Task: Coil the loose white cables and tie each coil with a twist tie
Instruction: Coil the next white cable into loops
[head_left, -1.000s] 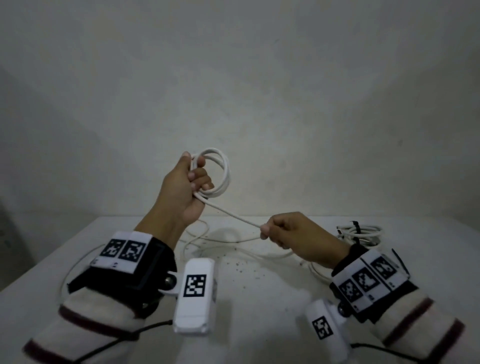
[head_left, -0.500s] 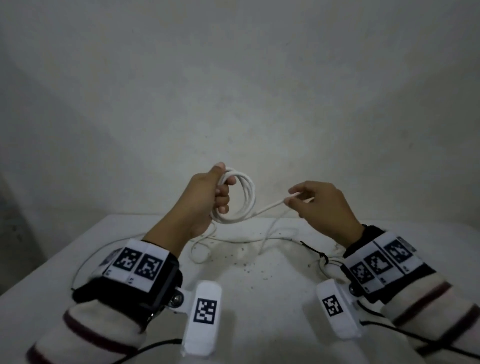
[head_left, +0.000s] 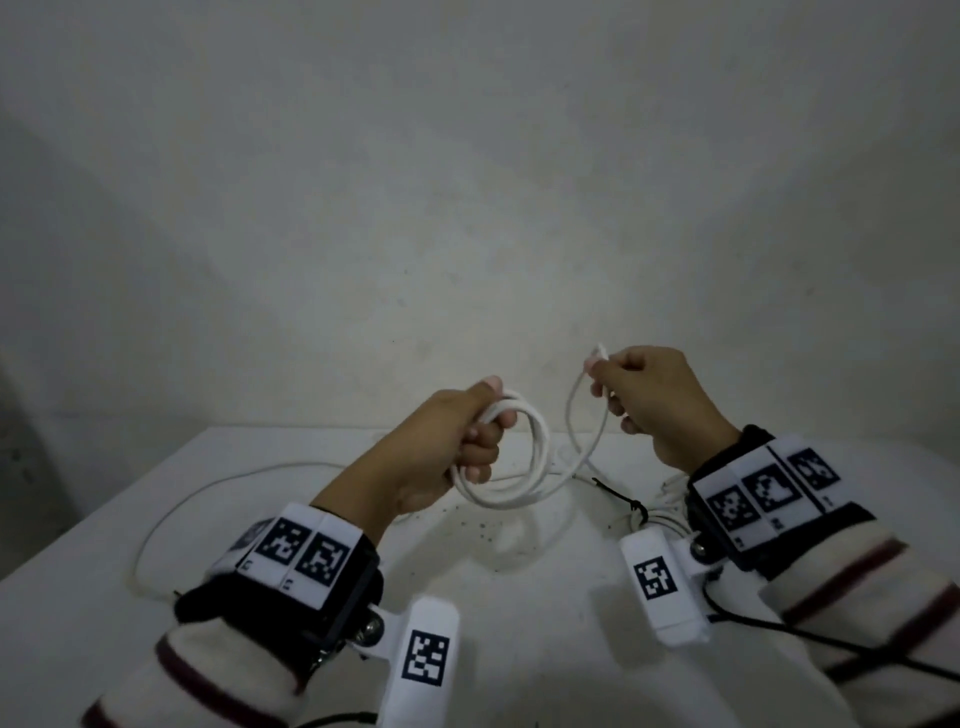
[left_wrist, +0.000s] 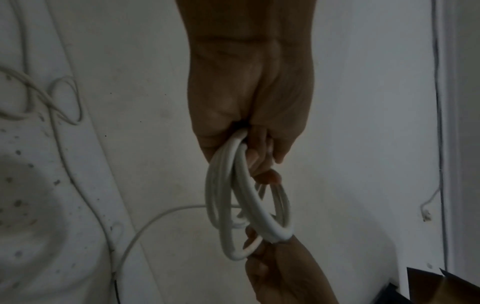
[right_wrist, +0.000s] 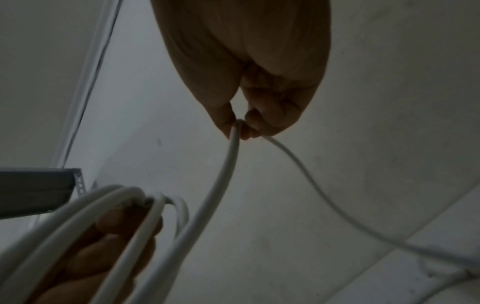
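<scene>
My left hand (head_left: 478, 436) grips a coil of white cable (head_left: 524, 467) with several loops, held above the white table (head_left: 519, 649). In the left wrist view the coil (left_wrist: 233, 205) hangs from the curled fingers (left_wrist: 259, 160). To its right and a little higher, my right hand (head_left: 608, 384) pinches the same cable near its plug end (head_left: 602, 356). A short slack run (head_left: 587, 447) joins it to the coil. The right wrist view shows thumb and finger closed on that strand (right_wrist: 233, 139), with the coil (right_wrist: 116, 216) at lower left.
Another loose white cable (head_left: 171, 509) curves over the table's left side and shows again in the left wrist view (left_wrist: 64, 144). A coil bound with a black twist tie (head_left: 631, 504) lies at the right, partly hidden by my right wrist. A wall stands close behind the table.
My right hand has risen and slid along the cable until it holds the plug end. My left hand with the coil has come down and to the right. The slack between them has shortened.
</scene>
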